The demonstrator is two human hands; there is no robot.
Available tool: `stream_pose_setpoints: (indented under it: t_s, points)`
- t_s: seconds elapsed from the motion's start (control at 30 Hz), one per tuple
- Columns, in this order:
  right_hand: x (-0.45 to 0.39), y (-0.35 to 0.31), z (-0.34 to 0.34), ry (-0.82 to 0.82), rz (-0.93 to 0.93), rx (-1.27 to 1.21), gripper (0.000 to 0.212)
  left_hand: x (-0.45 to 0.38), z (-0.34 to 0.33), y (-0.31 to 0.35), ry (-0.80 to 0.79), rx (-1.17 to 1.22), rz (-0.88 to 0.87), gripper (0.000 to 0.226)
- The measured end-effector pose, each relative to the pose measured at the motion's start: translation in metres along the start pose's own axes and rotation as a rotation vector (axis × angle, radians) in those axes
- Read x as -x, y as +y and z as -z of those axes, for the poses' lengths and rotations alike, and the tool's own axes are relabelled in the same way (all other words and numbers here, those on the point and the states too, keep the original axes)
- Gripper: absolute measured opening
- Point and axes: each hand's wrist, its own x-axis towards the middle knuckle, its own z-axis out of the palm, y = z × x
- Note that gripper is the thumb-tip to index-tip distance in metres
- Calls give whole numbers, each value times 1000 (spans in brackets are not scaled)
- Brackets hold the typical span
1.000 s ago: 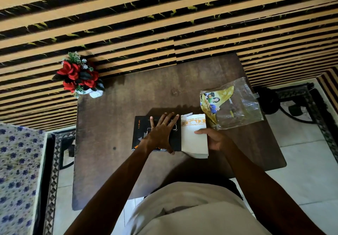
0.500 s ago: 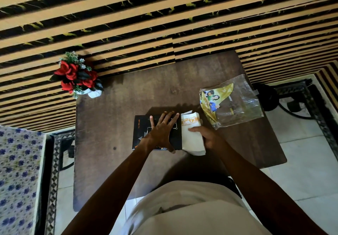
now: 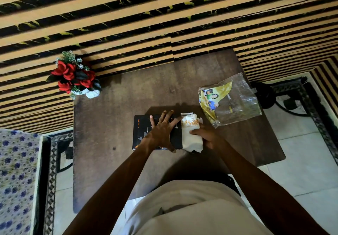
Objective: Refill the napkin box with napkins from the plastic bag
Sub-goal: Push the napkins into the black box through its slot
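Note:
A black napkin box (image 3: 140,134) lies flat on the brown table (image 3: 109,161). My left hand (image 3: 161,132) rests palm down on its top, fingers spread. A stack of white napkins with an orange-printed band (image 3: 190,124) stands against the box's right end, bent and squeezed. My right hand (image 3: 206,136) grips that stack from the right. The clear plastic bag (image 3: 236,101) with a yellow printed label lies crumpled further right and back, apart from both hands.
A red artificial flower bunch in a white pot (image 3: 76,77) stands at the table's back left corner. A striped wall rises behind the table. A patterned blue cloth (image 3: 16,179) lies at the left; tiled floor lies to the right.
My right hand has pushed the napkin stack leftward against the box's end, folding and narrowing it. My left hand has stayed pressed on the box.

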Motion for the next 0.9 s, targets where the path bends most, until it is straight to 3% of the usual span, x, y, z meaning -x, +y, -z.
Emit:
stream_pose_setpoints:
  t_s: [0.17,0.27,0.4,0.63,0.8,0.9]
  points:
    - [-8,11,-28,-21,7,-54,55,3,3,2,-6,13,5,138]
    - [2,2,-28,-117,-39,-66,40,3,3,0,-1,24,-3,137]
    - [9,-4,-10,-99,-36,266,74,3,1,-3,14,39,-11,136]
    - [5,12,-25,206,148,641,107,3,1,-2,2,43,-12,135]
    - [18,16,-21,68,111,327,108,4,0,-2,13,45,-15,135]
    - [16,14,-18,17,103,348,116,3,2,-1,8,40,-11,134]
